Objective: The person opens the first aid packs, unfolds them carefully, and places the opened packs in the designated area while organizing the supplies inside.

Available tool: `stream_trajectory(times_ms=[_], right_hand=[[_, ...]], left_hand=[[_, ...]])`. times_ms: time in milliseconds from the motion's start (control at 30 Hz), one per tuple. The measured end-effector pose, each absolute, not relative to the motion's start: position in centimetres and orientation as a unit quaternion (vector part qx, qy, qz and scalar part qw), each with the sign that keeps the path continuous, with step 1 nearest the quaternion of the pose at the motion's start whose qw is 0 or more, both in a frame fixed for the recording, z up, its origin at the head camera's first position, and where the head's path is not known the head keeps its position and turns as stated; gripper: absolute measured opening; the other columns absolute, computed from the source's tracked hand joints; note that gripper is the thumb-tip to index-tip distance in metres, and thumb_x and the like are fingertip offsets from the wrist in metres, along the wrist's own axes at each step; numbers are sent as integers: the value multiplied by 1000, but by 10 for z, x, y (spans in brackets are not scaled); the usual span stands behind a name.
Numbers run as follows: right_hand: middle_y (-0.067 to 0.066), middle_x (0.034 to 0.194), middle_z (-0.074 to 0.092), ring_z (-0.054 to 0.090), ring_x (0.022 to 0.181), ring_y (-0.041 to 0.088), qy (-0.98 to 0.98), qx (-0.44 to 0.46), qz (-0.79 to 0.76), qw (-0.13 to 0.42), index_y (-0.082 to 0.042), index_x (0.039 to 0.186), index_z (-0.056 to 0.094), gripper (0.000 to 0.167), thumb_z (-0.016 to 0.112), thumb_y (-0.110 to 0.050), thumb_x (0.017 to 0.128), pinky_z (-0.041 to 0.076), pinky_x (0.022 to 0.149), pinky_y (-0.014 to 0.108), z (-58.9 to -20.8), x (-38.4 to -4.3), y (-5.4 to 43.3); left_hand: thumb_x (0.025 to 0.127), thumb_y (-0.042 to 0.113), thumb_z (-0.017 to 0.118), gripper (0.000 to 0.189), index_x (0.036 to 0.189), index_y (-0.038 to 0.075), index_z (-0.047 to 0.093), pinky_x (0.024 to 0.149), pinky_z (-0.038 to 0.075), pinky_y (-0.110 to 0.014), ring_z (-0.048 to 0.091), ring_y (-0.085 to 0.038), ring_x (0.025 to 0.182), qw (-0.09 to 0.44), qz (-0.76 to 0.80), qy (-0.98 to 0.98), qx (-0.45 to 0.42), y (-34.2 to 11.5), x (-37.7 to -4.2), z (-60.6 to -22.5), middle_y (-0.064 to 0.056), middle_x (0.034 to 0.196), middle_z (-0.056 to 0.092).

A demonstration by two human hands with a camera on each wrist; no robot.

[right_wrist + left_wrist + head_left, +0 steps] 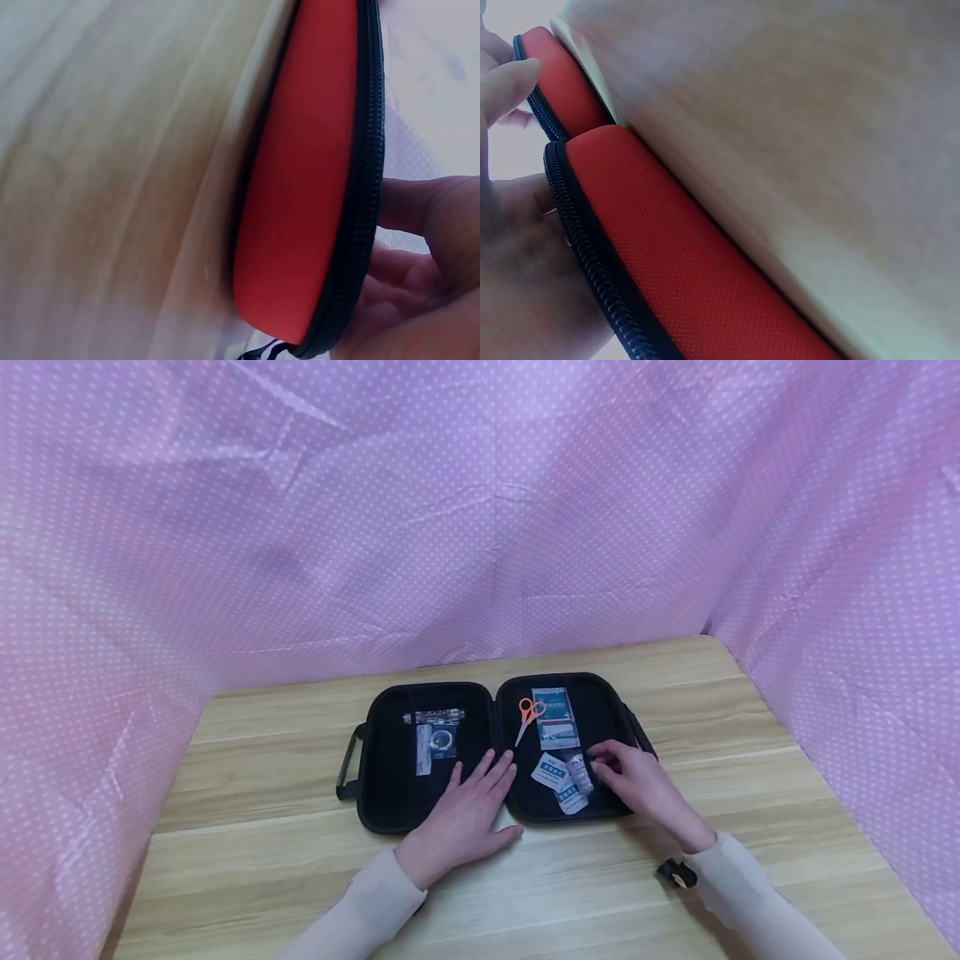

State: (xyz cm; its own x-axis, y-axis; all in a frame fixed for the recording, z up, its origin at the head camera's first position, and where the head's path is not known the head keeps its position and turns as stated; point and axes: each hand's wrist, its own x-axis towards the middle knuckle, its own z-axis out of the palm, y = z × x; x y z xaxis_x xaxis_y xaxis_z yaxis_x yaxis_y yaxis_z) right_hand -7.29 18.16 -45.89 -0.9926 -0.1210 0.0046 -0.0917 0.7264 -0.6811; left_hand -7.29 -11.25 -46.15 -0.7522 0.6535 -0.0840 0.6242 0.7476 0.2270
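Observation:
A case (pixel 386 760), black inside with a red outside (pixel 652 225) and black zipper, lies unfolded on the table. My left hand (pixel 472 814) rests with straight, spread fingers over the left half's near side and the hinge. Over the right half, my right hand (pixel 637 781) has its thumb and fingertips apart beside a small wrapped bandage roll (pixel 579 774). The roll lies partly over two white-and-blue packets (pixel 551 770). Above them are orange-handled scissors (pixel 529 714) and flat blue-and-white sachets (pixel 555 718). In both wrist views, the case wall hides most of the fingers.
The left half holds a silvery packet (pixel 442 717), a white wrapped strip (pixel 423 749) and a clear bag with a ring-shaped roll (pixel 441 741). A carry handle (pixel 347 764) sticks out at the left. Pink dotted cloth (pixel 480 527) hangs behind the wooden table (pixel 262 860).

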Motion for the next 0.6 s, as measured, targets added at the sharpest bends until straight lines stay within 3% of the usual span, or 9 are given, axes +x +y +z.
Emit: stream_trajectory(times_ms=[167,400,600], right_hand=[[11,103,71,62,81,17,913,-55,-401,58,4,123,67,23,60,-5,102,54,71,30,-459,-73,183],[28,129,62,70,99,27,865,-24,-487,123,9,131,61,33,51,-10,107,62,83,41,-456,-76,180],[20,116,69,70,80,19,886,-12,-448,116,7,132,62,38,58,-20,106,61,75,35,-455,-78,176]], left_hand=[[95,60,65,85,159,9,42,118,25,-67,20,-29,157,73,87,931,346,-113,-73,-461,-3,171,24],[95,59,66,85,158,8,42,117,27,-68,21,-30,157,71,87,930,349,-114,-73,-461,-4,170,25],[95,59,66,85,158,8,42,117,26,-68,21,-30,157,71,95,929,351,-114,-73,-461,-4,170,26]])
